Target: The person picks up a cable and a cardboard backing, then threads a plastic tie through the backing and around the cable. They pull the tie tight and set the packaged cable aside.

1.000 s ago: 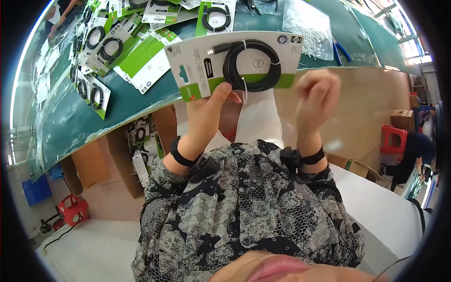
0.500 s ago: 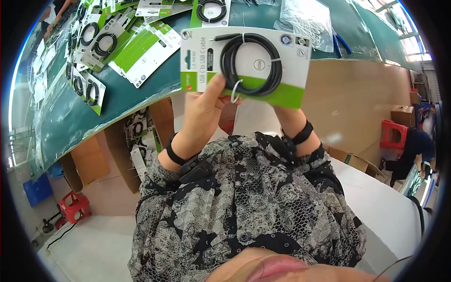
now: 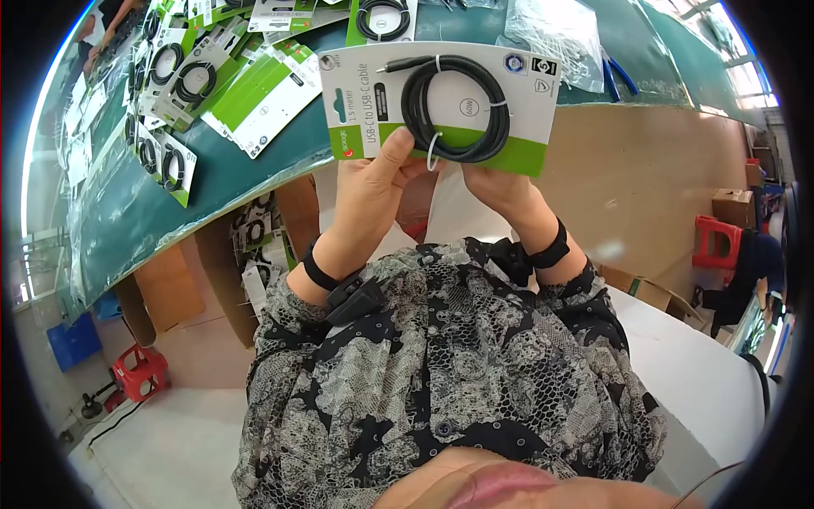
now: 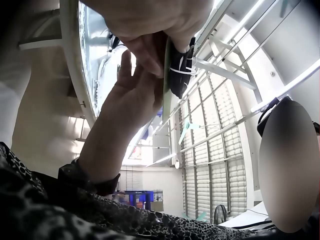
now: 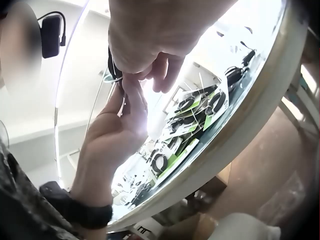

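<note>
My left hand (image 3: 370,191) grips a white and green cable card (image 3: 530,106) by its lower edge, thumb across the front and fingers behind. On the card lies a coiled black USB-C cable (image 3: 496,127), bound with white ties at the top and right. A white cable tie (image 3: 434,151) makes a loose loop around the bottom of the coil, near my left thumb. My right hand (image 3: 500,188) is behind the card's lower edge, its fingertips hidden in the head view. In the left wrist view the right hand's fingers lie close behind the card; I cannot tell what they pinch.
Several packed cable cards (image 3: 195,81) and a stack of cards (image 3: 271,106) lie on the green table (image 3: 229,174). A bag of white cable ties (image 3: 555,42) and blue-handled pliers (image 3: 619,76) lie at the back right. Below the table stands a cardboard box (image 3: 222,276) with more cards.
My right hand has come down and left from beside the card to behind its lower edge. The card is tilted more toward the head camera, still in my left hand.
</note>
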`<action>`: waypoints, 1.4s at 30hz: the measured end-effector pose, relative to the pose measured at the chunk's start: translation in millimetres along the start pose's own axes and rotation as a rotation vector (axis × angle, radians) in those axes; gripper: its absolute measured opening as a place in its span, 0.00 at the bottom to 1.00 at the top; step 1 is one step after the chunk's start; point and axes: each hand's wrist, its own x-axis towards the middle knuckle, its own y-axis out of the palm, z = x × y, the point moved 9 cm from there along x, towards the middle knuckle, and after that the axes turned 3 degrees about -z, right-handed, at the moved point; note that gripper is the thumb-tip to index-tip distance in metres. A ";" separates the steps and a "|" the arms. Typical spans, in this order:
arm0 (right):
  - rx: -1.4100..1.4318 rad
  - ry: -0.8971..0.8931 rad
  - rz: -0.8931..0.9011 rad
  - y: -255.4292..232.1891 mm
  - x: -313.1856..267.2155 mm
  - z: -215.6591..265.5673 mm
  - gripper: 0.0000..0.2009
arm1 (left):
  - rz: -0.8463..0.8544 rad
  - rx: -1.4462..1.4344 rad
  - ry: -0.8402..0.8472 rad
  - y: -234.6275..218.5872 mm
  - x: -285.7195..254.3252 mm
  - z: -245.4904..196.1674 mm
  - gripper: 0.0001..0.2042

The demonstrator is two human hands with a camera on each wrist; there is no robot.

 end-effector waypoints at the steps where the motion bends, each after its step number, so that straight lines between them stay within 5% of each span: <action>1: 0.002 0.066 0.002 1.9 -2.5 -6.1 0.17 | 0.001 0.004 -0.006 -0.3 0.6 1.6 0.13; 4: 0.007 0.201 0.001 7.3 -6.6 -17.6 0.17 | 0.073 -0.003 0.182 8.1 1.2 -14.3 0.13; 7: 0.029 0.248 -0.116 1.6 -5.8 -22.9 0.17 | 0.078 -0.029 0.138 10.1 2.0 -13.6 0.12; 12: 0.188 0.417 -0.013 10.2 -16.2 -48.2 0.16 | 0.008 -0.008 -0.049 -6.5 13.8 3.2 0.12; 15: 0.693 0.963 0.185 40.0 -45.9 -65.9 0.14 | -0.092 0.037 0.003 -24.4 22.4 6.7 0.12; 16: 0.696 0.962 0.192 43.1 -47.0 -66.5 0.14 | -0.137 0.062 0.024 -30.6 22.9 7.6 0.12; 19: 1.329 0.955 -0.054 54.4 -48.2 -61.6 0.11 | -0.106 0.034 -0.004 -26.2 21.8 17.6 0.12; 23: 1.094 0.953 -0.228 50.2 -54.1 -70.1 0.10 | -0.067 0.000 -0.003 -23.4 20.2 24.2 0.12; 29: 0.970 0.926 -0.261 45.8 -52.6 -61.7 0.09 | -0.056 0.191 -0.019 -21.2 10.2 18.9 0.11; 33: 0.947 0.930 -0.266 42.7 -52.2 -60.0 0.09 | 0.124 0.309 0.056 -1.8 7.9 9.9 0.09; 40: 0.981 0.985 -0.200 54.2 -53.6 -49.9 0.08 | -0.117 0.181 0.174 -22.5 7.5 7.7 0.09; 42: 0.942 0.882 -0.013 56.4 -49.8 -47.9 0.07 | -0.108 0.185 0.191 -23.1 7.6 4.5 0.09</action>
